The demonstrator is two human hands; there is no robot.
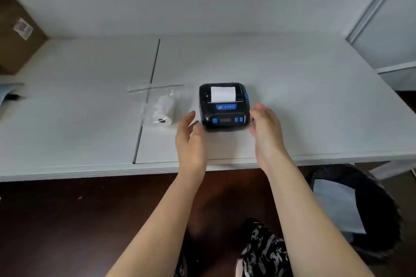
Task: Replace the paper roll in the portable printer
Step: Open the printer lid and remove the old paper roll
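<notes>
A black portable printer [225, 108] with blue buttons sits closed on the white table, a strip of white paper [222, 94] sticking out of its top slot. To its left lies a clear zip bag [157, 105] holding a white paper roll [163, 111]. My left hand [190, 137] hovers open just left of the printer's front corner, palm facing right. My right hand [265, 128] hovers open at the printer's right side, palm facing left. Neither hand holds anything.
The white table [292, 119] has a seam [148, 94] running front to back left of the bag. A brown cardboard box [15, 36] stands at far left. A black waste bin [355, 209] with a white liner sits on the floor at right.
</notes>
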